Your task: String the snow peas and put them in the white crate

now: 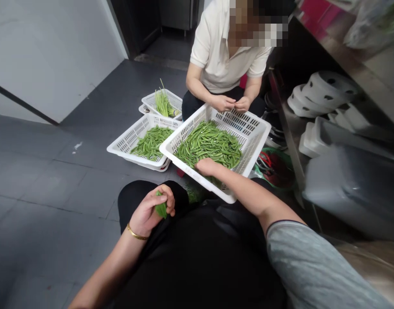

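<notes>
My left hand [156,206], with a gold bracelet [137,232] at the wrist, is raised over my left thigh. Its fingers are curled around green snow pea pods [161,208]; how many cannot be told. My right hand [208,166] reaches inside the near wall of a white slotted basket [197,176], down at the heap of snow peas [212,143]. Its fingers look curled, but the tips are hidden, so what they hold does not show. This basket tilts toward my lap.
Opposite me sits a person in a white shirt [212,47], both hands [233,104] together over the basket's far rim. Left of it stand another basket of pods [126,141] and one with long green stems [164,103]. A shelf with white containers [322,92] lines the right.
</notes>
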Demonstrator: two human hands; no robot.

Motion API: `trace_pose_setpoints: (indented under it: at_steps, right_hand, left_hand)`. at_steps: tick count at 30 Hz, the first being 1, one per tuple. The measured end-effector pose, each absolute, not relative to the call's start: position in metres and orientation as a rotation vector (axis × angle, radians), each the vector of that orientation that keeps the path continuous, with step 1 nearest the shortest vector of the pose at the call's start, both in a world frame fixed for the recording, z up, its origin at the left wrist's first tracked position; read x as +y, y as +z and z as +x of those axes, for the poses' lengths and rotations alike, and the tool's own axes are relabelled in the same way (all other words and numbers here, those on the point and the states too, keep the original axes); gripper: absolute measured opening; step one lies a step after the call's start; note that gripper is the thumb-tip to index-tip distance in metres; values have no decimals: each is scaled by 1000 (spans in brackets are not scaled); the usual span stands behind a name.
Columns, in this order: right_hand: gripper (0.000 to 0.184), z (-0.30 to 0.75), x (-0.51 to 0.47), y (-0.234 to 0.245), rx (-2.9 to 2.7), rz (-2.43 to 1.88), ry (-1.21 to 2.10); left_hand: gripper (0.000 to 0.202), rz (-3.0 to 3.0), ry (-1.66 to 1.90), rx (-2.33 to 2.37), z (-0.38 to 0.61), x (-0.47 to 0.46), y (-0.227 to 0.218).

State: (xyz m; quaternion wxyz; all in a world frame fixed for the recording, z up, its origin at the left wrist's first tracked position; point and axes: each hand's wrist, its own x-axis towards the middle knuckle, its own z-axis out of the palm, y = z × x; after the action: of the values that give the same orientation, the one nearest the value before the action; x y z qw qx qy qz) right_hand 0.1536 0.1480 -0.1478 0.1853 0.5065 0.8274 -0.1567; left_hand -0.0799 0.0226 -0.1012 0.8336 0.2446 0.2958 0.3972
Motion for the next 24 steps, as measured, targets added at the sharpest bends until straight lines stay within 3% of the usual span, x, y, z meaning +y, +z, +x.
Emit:
trace_pose_setpoints:
  at_steps: [4,10,15,20,24]
  right_hand:
    - [30,182,145,-133,2331,1523,-338]
    - [34,168,131,-138,2298,1481,-406]
    - [30,155,141,-143,2236,1523,-464]
    - [26,194,150,-108,2294,1683,-407]
    - [30,193,104,-86,2701,1820,-373]
  left_hand:
    - [5,545,792,616,-78,16,-102]
    - [27,607,678,569,-54,9,-100]
    - [17,553,610,605,-57,-3,-97]
    - [18,577,621,732,-67,-3,-101]
    - [19,511,639,761,-58,10,-105]
